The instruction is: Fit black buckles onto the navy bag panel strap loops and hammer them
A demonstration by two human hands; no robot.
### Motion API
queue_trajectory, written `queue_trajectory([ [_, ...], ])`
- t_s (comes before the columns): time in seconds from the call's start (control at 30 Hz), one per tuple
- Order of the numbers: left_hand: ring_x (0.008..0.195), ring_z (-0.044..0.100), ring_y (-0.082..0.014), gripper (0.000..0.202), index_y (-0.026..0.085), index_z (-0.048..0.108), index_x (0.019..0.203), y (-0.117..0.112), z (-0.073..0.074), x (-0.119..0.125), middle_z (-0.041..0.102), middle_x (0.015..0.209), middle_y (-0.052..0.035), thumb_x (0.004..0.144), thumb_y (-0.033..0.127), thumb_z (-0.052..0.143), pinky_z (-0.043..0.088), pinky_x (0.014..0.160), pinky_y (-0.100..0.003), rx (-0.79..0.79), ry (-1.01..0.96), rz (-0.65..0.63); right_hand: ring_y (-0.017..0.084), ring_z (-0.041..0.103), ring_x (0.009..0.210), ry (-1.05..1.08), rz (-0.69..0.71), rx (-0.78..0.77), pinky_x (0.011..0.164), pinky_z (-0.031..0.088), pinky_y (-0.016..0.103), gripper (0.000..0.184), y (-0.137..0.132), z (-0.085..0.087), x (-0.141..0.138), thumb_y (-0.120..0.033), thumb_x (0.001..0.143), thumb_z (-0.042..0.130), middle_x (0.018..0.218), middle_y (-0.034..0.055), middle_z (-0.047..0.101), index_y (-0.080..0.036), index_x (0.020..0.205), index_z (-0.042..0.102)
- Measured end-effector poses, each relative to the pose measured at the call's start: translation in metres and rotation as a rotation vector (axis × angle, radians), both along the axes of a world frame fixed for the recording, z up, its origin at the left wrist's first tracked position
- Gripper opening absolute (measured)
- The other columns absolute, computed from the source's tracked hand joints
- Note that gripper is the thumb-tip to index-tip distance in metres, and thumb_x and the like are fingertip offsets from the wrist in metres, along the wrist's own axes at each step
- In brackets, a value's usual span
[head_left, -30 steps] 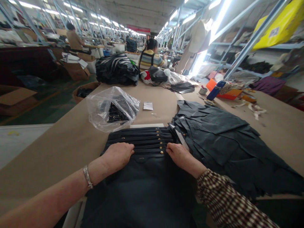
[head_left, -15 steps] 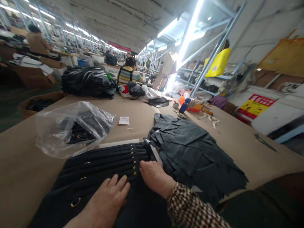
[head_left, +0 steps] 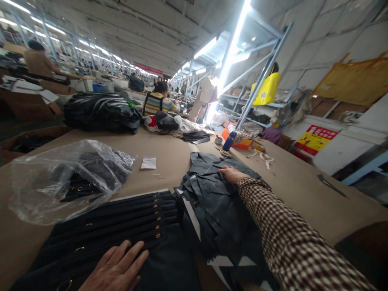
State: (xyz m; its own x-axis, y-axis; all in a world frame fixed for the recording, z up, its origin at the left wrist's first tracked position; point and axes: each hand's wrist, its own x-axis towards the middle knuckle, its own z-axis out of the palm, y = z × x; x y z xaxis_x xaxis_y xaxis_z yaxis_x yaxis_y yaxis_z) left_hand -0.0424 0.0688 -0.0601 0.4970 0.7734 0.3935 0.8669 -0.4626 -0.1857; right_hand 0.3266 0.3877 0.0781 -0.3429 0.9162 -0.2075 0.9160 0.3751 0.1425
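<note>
My left hand (head_left: pixel 117 266) lies flat, fingers stretched, on a dark panel with a row of layered dark strips (head_left: pixel 127 214). Gold-coloured metal fittings line the strips' right ends, and thin gold rings show further left. My right hand (head_left: pixel 233 174), in a checked sleeve, reaches out over a spread pile of dark cut fabric pieces (head_left: pixel 209 206). Its fingers are bent close together on an upper piece near the pile's far end; the fingertips show only in part. Pale undersides show along the pile's near and left edges.
A clear plastic bag (head_left: pixel 45 182) with dark ringed pieces inside stands left. Behind are a white paper square (head_left: pixel 148 163), a dark stack (head_left: pixel 101 111) and a blue bottle (head_left: pixel 229 141). Scissors (head_left: pixel 332 186) lie right on the brown table (head_left: pixel 306 202). People sit further back.
My right hand has left the strips' right end and moved forward and right onto the fabric pile. My left hand stays on the dark panel, lying flatter. The view has shifted slightly.
</note>
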Motion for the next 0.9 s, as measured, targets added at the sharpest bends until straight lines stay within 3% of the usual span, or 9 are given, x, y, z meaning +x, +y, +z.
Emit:
queue_trajectory([
  [0.07, 0.113, 0.058, -0.0208, 0.044, 0.04, 0.05, 0.13, 0.004, 0.001, -0.003, 0.059, 0.129, 0.0077, 0.087, 0.038, 0.052, 0.045, 0.09, -0.031, 0.002, -0.004, 0.007, 0.023, 0.047, 0.115, -0.004, 0.017, -0.014, 0.091, 0.039, 0.035, 0.046, 0.012, -0.012, 0.003, -0.009, 0.08, 0.047, 0.133, 0.0063, 0.05, -0.029, 0.12, 0.061],
  [0.2, 0.112, 0.058, -0.02, 0.043, 0.039, 0.051, 0.129, 0.009, 0.003, -0.007, 0.06, 0.129, 0.0081, 0.087, 0.042, 0.053, 0.044, 0.091, -0.029, 0.043, 0.01, -0.001, 0.022, 0.048, 0.108, -0.01, 0.03, -0.002, 0.088, 0.039, 0.03, 0.025, 0.029, -0.025, 0.01, -0.018, 0.084, 0.05, 0.117, 0.0108, 0.056, -0.019, 0.103, 0.066],
  [0.37, 0.112, 0.058, -0.0197, 0.044, 0.039, 0.051, 0.129, 0.012, -0.001, -0.009, 0.06, 0.128, 0.0085, 0.086, 0.044, 0.054, 0.043, 0.09, -0.029, 0.062, 0.0, -0.014, 0.022, 0.049, 0.107, -0.011, 0.034, 0.043, 0.087, 0.038, 0.03, 0.028, 0.029, -0.031, 0.025, -0.018, 0.091, 0.041, 0.111, 0.0127, 0.059, -0.015, 0.109, 0.062],
  [0.53, 0.113, 0.058, -0.0193, 0.045, 0.042, 0.049, 0.131, 0.011, -0.003, -0.009, 0.06, 0.129, 0.0088, 0.086, 0.043, 0.055, 0.043, 0.092, -0.028, 0.023, -0.011, 0.009, 0.019, 0.053, 0.105, -0.005, 0.104, -0.004, 0.085, 0.039, 0.027, 0.037, 0.031, -0.028, 0.022, -0.015, 0.083, 0.054, 0.119, 0.0051, 0.059, -0.027, 0.118, 0.06],
  [0.77, 0.114, 0.058, -0.0187, 0.044, 0.046, 0.048, 0.13, 0.011, 0.001, -0.01, 0.06, 0.128, 0.0091, 0.086, 0.041, 0.054, 0.045, 0.092, -0.026, -0.082, -0.051, 0.05, 0.018, 0.06, 0.091, -0.008, 0.126, 0.055, 0.076, 0.041, 0.025, 0.015, 0.036, -0.024, 0.009, -0.018, 0.082, 0.056, 0.099, 0.0077, 0.066, -0.017, 0.092, 0.067],
  [0.9, 0.114, 0.058, -0.0202, 0.043, 0.045, 0.05, 0.129, 0.01, -0.004, -0.006, 0.06, 0.129, 0.0091, 0.086, 0.041, 0.053, 0.046, 0.092, -0.029, -0.068, -0.034, 0.052, 0.022, 0.057, 0.101, 0.014, 0.089, 0.25, 0.087, 0.04, 0.03, 0.025, 0.012, -0.014, 0.016, -0.017, 0.092, 0.039, 0.108, 0.0143, 0.063, -0.013, 0.098, 0.063],
])
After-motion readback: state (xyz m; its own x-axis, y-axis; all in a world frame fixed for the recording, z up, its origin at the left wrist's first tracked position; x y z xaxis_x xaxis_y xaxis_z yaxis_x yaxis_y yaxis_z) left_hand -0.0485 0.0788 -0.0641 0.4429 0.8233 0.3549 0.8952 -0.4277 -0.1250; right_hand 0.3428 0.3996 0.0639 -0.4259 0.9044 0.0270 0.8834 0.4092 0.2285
